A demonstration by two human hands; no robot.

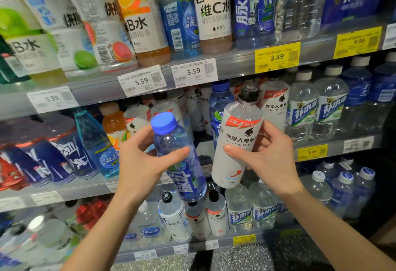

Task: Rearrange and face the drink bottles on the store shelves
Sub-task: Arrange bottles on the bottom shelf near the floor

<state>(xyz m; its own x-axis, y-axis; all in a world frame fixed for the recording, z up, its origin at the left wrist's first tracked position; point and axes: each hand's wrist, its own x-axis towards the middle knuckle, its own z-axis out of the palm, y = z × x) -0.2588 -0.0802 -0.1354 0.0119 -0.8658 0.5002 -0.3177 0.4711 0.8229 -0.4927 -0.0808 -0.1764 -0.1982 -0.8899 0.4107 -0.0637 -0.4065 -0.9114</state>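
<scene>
Left grip [141,161] holds a blue bottle [182,163], right grip [267,159] a white bottle [235,142], fingers hiding both labels partly.

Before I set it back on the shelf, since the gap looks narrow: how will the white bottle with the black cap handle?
The white bottle, gripped by the right hand, looks full, so probably heavy for its size. It is tall and slim, so likely tippy if nudged. Its smooth label may be slippery.
</scene>
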